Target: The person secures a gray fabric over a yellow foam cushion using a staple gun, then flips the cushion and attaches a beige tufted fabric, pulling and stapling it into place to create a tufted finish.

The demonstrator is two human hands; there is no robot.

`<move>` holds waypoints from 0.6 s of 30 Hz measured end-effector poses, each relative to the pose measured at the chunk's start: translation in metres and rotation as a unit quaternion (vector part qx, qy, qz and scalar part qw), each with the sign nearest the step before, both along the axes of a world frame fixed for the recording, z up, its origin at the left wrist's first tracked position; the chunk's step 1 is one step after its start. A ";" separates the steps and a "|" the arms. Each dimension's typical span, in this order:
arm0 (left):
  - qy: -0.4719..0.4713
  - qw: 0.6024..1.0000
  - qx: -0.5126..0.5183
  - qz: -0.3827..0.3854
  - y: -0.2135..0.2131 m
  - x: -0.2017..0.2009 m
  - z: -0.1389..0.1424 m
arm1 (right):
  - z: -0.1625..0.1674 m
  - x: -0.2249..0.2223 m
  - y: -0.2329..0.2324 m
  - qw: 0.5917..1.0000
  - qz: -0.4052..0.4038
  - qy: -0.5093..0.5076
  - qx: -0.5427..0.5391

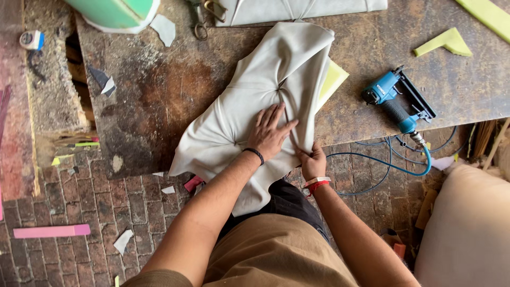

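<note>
A pale grey-white tufted fabric cover [249, 90] lies draped over a yellow-green foam piece [333, 79] on a worn wooden workbench [159, 90]. My left hand [270, 133] presses flat on the fabric beside a fold line, fingers spread. At the bench's near edge, my right hand [312, 162] pinches the fabric's fold. A black band is on my left wrist, a red and white one on my right.
A blue pneumatic stapler [396, 101] with a blue hose [393, 165] lies at the right of the bench. Scissors [201, 21] and another fabric panel [297, 9] sit at the back. Foam offcuts [451, 42] lie far right. A cream cushion [467, 228] stands at lower right on the brick floor [74, 207].
</note>
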State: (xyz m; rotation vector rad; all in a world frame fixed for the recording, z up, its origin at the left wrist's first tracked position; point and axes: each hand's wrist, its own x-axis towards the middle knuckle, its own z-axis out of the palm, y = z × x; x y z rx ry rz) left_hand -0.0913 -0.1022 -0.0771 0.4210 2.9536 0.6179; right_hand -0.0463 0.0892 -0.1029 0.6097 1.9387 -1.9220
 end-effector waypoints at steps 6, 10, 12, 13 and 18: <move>-0.007 0.999 -0.036 -0.029 -0.002 0.004 -0.002 | 0.040 -0.056 0.013 0.956 -0.037 -0.046 -0.286; -0.023 0.993 -0.107 -0.032 -0.001 0.006 0.005 | 0.064 -0.126 0.001 0.941 -0.093 -0.043 -0.322; 0.068 0.998 0.000 -0.013 -0.002 0.006 0.011 | 0.067 -0.162 -0.011 0.946 -0.101 -0.041 -0.306; 0.086 0.996 0.002 -0.014 -0.002 0.006 0.014 | 0.067 -0.178 -0.016 0.961 -0.097 -0.045 -0.256; -0.126 0.973 -0.178 -0.076 -0.004 0.002 0.026 | 0.073 -0.233 -0.022 0.962 -0.194 0.042 -0.186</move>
